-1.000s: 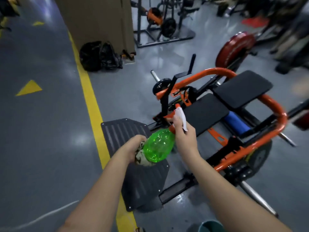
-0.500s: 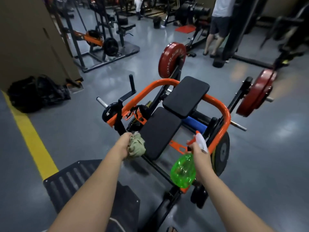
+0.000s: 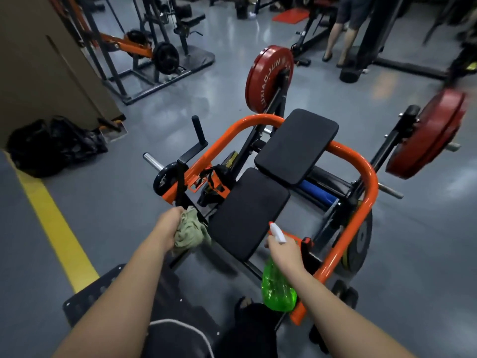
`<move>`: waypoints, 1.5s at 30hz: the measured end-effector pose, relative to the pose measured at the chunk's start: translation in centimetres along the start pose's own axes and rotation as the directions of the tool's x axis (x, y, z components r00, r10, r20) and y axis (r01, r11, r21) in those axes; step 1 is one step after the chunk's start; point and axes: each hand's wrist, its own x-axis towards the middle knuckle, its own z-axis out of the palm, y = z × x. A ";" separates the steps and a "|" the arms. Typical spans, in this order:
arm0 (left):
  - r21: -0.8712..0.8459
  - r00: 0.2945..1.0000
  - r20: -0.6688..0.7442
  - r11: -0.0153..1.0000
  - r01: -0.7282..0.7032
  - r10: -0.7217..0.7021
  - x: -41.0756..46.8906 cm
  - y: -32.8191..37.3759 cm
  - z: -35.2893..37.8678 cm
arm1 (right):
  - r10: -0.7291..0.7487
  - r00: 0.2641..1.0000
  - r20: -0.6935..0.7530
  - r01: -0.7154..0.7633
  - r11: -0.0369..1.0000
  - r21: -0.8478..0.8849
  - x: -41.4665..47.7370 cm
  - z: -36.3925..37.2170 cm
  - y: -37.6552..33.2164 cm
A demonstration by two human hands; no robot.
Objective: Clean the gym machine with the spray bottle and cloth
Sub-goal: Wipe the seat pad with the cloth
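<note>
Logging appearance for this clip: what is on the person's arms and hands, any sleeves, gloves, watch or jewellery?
Nothing is worn. The left hand and right hand have no gloves, and no ring, watch or wristband shows. The left forearm and right forearm are uncovered down to the bottom edge of the frame, so no sleeve is in view.

Open space above lower seat pad (image 3: 247,215), orange frame (image 3: 369,178) hooping its right, black post (image 3: 180,184) close at left
</note>
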 end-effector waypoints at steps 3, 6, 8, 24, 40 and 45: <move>0.076 0.999 0.004 0.996 -0.036 0.036 2.2 3.5 1.3 | 0.023 1.000 -0.005 -0.023 0.998 -0.062 2.6 0.1 -1.7; 0.114 0.996 0.021 0.990 -0.088 0.087 5.1 7.7 4.2 | 0.035 0.998 -0.044 -0.039 0.994 -0.100 6.3 0.4 -2.5; 0.149 0.994 0.051 0.983 -0.104 0.098 7.8 10.1 6.3 | 0.058 0.996 -0.061 -0.066 0.988 -0.140 8.7 1.2 -2.9; 0.594 0.897 0.436 0.772 -0.227 -0.072 39.8 21.5 11.6 | 0.483 0.866 -0.125 -0.493 0.791 -0.362 22.4 14.7 -8.4; 0.668 0.776 0.623 0.585 -0.459 -0.103 33.2 25.3 17.2 | 0.620 0.740 -0.261 -0.672 0.687 -0.274 21.8 10.5 -8.5; 0.647 0.736 0.674 0.528 -0.550 -0.059 28.7 26.2 21.1 | 0.471 0.779 -0.414 -0.551 0.829 -0.092 19.3 5.7 -7.8</move>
